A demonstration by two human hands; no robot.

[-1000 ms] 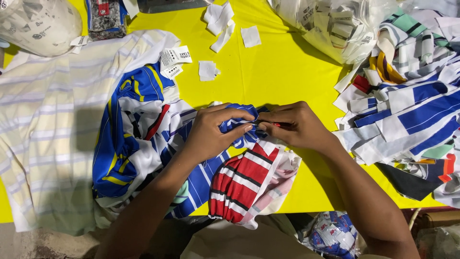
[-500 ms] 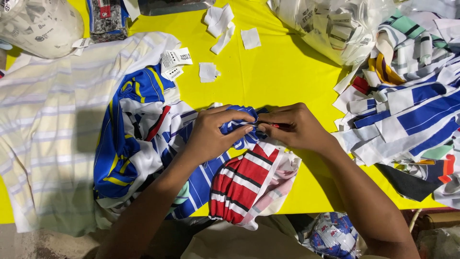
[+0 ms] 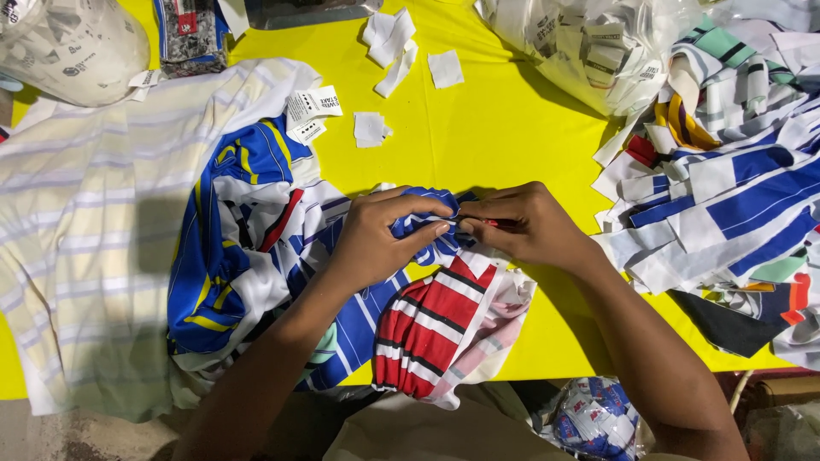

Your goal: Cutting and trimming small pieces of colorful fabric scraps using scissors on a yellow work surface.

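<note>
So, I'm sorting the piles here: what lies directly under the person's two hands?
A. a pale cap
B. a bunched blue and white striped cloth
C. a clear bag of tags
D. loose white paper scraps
B: the left hand and right hand pinch a bunched blue and white striped cloth between them.

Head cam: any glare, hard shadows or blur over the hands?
Head view: sharp, no motion blur on the left hand or right hand; bright overhead light, so the yellow table looks saturated; a dark shadow falls on the pale striped shirt; mild glare on the clear plastic bag.
</note>
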